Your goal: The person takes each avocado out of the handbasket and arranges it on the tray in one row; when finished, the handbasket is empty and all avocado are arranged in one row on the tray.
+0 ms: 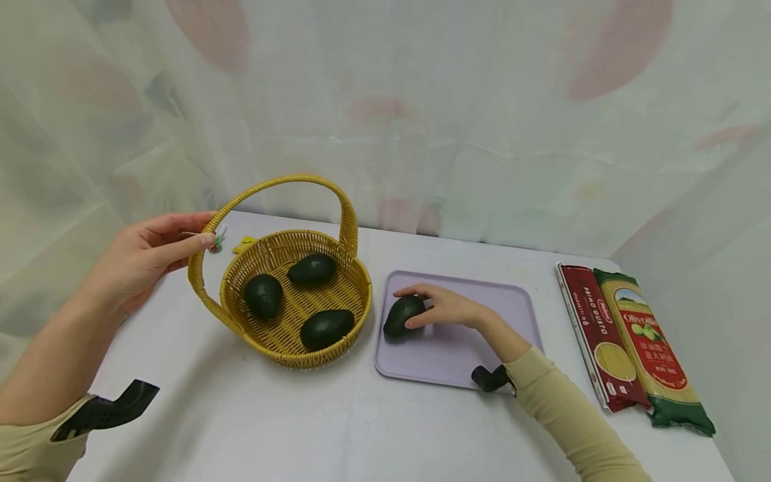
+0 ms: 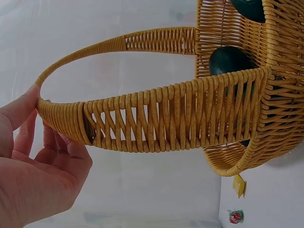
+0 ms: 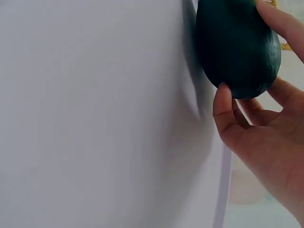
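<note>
A yellow wicker basket with a tall arched handle holds three dark green avocados, one of them a rear avocado. My left hand pinches the basket's handle between thumb and fingers on its left side. To the right of the basket lies a pale purple tray. Over the tray's left part my right hand grips another avocado, thumb on the near side and fingers over the far side. In the right wrist view the fingers curl around the end of this avocado.
A red spaghetti pack and a green-ended pasta bag lie right of the tray. Behind the basket sit a small yellow packet and a small red-and-green wrapped item. A patterned curtain hangs along the table's back edge.
</note>
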`<state>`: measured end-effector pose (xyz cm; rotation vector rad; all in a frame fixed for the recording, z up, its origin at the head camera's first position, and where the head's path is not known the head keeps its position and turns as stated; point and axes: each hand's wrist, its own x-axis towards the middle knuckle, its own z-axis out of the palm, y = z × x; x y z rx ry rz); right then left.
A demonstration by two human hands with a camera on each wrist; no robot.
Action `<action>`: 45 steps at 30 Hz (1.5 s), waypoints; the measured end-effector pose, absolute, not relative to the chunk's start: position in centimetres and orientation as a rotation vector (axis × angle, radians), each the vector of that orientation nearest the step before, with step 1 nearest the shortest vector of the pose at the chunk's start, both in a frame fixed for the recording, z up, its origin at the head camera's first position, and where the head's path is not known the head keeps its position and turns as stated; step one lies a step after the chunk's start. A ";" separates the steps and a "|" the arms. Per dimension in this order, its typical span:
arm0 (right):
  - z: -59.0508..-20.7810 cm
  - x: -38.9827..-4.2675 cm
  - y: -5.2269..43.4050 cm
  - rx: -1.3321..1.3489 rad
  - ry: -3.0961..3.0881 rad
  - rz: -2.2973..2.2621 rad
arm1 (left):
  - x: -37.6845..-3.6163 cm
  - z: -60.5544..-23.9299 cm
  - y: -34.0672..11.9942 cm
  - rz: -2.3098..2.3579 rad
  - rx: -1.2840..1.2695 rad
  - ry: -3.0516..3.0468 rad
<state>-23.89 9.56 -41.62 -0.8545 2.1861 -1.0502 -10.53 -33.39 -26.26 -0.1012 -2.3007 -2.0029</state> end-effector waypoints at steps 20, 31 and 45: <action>-42.6 -23.6 8.8 -0.824 2.110 -1.236 | -10.5 -26.2 -33.2 -1.983 -0.102 -2.314; -43.1 -23.7 8.6 -0.819 2.099 -1.288 | -10.4 -26.2 -33.3 -2.031 -0.142 -2.277; -42.8 -23.8 8.7 -0.827 2.079 -1.294 | -10.4 -26.2 -33.4 -2.099 -0.107 -2.265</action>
